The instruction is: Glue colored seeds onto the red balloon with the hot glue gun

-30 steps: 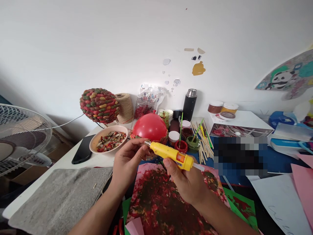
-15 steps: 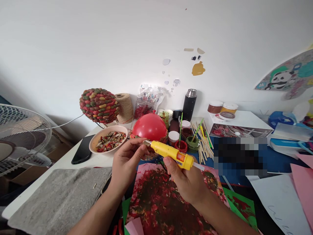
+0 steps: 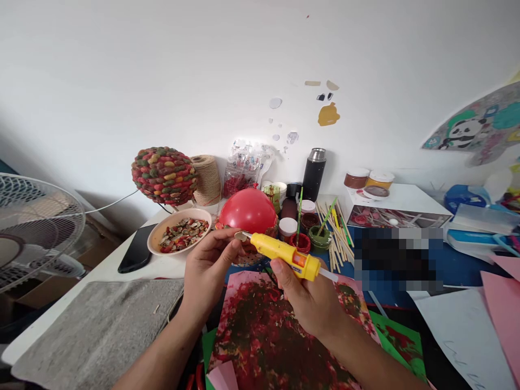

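My right hand [image 3: 311, 295] grips a yellow hot glue gun [image 3: 280, 253], with a clear glue stick poking out of its back end. Pinched between the thumb and fingers of my left hand [image 3: 211, 265] is a small pale pistachio shell [image 3: 240, 236]. The glue gun's metal nozzle is at the shell, seemingly touching it. Behind my hands sits a red balloon [image 3: 249, 210], with a band of coloured shells around its lower part, partly hidden by my fingers and the gun. To the left, a pink bowl [image 3: 153, 246] holds many painted shells.
A shell-covered ball [image 3: 164, 176] and a twine spool [image 3: 206, 179] stand at the back left. Paint jars [image 3: 320, 238], wooden sticks [image 3: 335, 254] and a black thermos [image 3: 314, 174] are behind my right hand. Paint-stained paper [image 3: 280, 336] lies below; a grey cloth [image 3: 101, 330] and fan [image 3: 36, 233] are left.
Both hands keep nearly the same pose, with the nozzle still at the shell. The shell's pale face shows slightly more now. The whole view has shifted a little.
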The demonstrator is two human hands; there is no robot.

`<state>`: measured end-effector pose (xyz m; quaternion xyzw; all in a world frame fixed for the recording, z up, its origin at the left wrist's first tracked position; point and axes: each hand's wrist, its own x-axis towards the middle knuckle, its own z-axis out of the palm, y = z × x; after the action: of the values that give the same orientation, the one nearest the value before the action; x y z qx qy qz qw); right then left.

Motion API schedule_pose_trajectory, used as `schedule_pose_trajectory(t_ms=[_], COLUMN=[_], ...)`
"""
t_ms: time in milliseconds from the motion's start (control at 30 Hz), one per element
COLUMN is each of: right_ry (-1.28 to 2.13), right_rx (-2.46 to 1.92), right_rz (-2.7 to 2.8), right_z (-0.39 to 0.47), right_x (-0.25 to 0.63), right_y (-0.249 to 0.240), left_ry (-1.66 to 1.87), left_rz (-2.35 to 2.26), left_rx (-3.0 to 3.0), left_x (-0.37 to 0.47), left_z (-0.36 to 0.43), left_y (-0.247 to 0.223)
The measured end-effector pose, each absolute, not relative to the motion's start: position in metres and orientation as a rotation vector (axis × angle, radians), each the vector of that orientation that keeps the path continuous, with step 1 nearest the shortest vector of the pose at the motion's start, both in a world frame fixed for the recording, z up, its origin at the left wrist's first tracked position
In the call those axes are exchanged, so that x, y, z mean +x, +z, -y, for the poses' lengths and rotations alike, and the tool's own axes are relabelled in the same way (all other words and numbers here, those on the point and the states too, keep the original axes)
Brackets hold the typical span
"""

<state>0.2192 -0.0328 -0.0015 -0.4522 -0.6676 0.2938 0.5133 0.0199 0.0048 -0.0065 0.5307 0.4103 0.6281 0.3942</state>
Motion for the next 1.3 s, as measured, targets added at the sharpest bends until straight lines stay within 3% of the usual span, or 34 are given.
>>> schedule_pose_trajectory(t_ms=[1300], right_ry=[0.684], right_rx=[-1.02], right_rz=[1.655], right_z=[0.0305], right_x=[0.219], right_y=[-0.0005], left_ry=[1.682], left_rz=[-1.089], left_rx=[1.28], left_x=[0.0176], left_z=[-0.0073], left_y=[-0.0098])
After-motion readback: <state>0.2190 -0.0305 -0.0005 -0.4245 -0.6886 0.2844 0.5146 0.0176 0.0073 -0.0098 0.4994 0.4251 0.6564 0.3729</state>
